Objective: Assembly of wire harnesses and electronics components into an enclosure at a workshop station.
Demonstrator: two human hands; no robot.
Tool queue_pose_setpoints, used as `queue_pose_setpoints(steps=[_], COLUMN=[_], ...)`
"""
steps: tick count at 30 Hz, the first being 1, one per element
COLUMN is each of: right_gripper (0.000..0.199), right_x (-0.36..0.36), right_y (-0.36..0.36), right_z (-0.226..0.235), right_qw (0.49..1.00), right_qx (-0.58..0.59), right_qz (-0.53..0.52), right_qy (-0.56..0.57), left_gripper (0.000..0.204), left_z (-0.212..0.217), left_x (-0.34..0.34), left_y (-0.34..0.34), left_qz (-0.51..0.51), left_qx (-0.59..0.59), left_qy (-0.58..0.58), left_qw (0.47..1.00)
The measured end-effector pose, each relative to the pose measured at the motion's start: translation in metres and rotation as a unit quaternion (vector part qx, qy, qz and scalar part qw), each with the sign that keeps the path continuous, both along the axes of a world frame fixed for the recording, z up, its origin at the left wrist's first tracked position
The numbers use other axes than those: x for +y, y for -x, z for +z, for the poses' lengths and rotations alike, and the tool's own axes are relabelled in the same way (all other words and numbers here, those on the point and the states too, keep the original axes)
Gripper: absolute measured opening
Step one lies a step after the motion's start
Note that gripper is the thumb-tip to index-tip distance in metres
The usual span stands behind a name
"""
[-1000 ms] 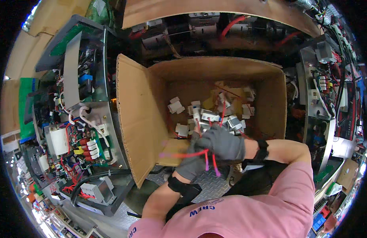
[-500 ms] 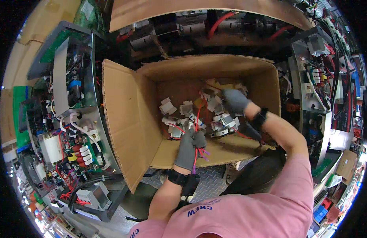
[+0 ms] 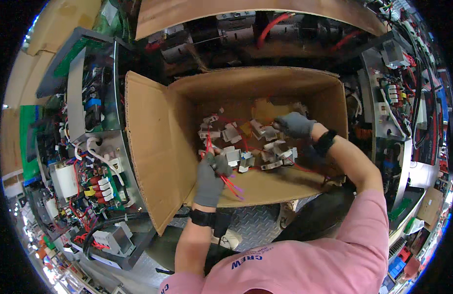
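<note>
The left hand (image 3: 210, 177), at the cardboard box's (image 3: 256, 85) eight o'clock, clutches red wires (image 3: 229, 184); the right hand (image 3: 296, 126), near two o'clock, I can't tell.

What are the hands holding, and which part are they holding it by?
The left hand grips red wires partway along, with loose ends sticking out below it. Whether the right hand holds anything can't be told.

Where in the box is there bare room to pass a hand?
Cardboard box: there's room along the near cardboard strip, between the silvery parts and the near edge, and between those parts and the right wall, apart from a red wire. The middle is crowded, as is the left, where the left hand grips red wires.
</note>
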State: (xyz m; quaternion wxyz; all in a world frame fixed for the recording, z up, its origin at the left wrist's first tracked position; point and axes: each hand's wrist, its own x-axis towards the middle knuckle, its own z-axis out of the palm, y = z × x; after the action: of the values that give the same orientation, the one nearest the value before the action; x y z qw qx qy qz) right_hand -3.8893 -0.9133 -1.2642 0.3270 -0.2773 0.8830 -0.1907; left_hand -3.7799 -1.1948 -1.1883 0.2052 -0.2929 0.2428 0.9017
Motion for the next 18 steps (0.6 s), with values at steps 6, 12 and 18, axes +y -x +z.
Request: queue_pose_setpoints(steps=[6, 12, 18], right_gripper=[0.018, 0.020, 0.019], right_x=[-0.043, -0.066, -0.088], right_y=[0.002, -0.017, -0.029], right_z=[0.120, 0.115, 0.133], right_qw=[0.995, 0.992, 0.997], right_qx=[-0.004, 0.084, 0.031], right_qz=[0.086, -0.053, 0.034], right_qy=[0.054, 0.080, 0.062], left_gripper=[0.023, 0.024, 0.024], left_z=[0.002, -0.006, -0.006], left_x=[0.007, 0.005, 0.006], left_y=[0.008, 0.000, 0.002], left_qz=[0.014, -0.070, -0.020], left_qx=[0.008, 0.032, -0.039], left_qy=[0.110, 0.045, 0.140], left_qw=[0.994, 0.996, 0.989])
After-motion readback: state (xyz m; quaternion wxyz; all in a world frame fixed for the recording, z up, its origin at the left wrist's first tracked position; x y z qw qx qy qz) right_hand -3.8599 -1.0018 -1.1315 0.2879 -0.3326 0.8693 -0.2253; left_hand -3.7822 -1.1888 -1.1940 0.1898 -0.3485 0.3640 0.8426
